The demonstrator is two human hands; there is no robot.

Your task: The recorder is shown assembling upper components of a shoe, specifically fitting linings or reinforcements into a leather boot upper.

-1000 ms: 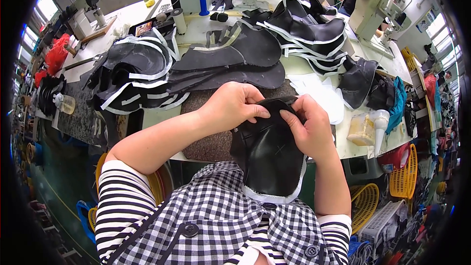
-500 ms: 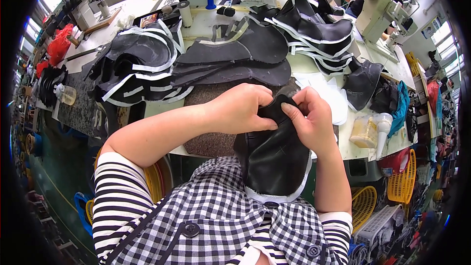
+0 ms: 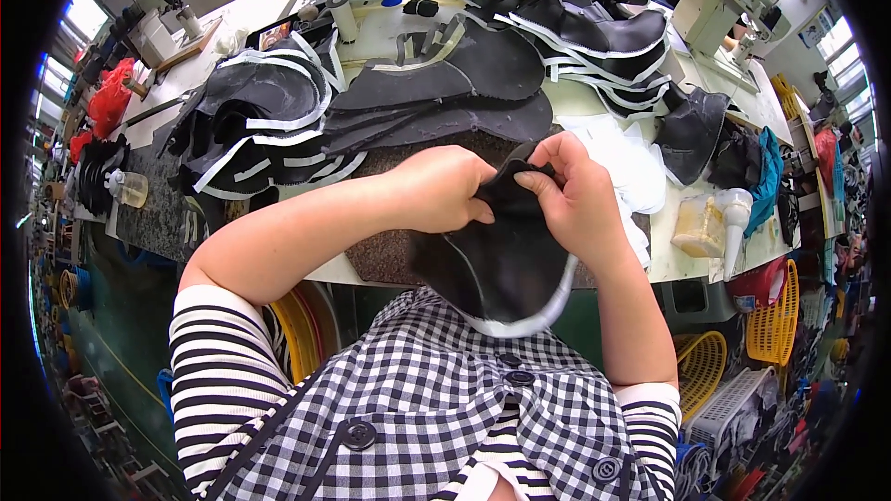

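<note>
Between my two hands hangs a black leather shoe upper (image 3: 506, 264), its white-edged rounded end down in front of my checked apron. My left hand (image 3: 450, 187) pinches its upper left edge, fingers curled behind the material. At the top right edge, my right hand (image 3: 575, 190) grips it with thumb and bent fingers. The lower part of the piece is slightly smeared by motion. Just beyond my hands lies a stack of dark grey shoe-shaped pieces (image 3: 445, 83). A brown textured board (image 3: 385, 255) is partly covered by my left forearm and the upper.
White-edged black uppers are heaped at left (image 3: 269, 102) and back right (image 3: 594, 32). White sheets (image 3: 617, 158) lie beside my right hand. Glue containers (image 3: 701, 223) stand near the right edge. A sewing machine (image 3: 710, 9) is at far right; another person's hands show at the back.
The shoe upper has risen and shifted slightly left, its white-edged end swinging up from my lap. Both hands moved a little away from me and still grip it.
</note>
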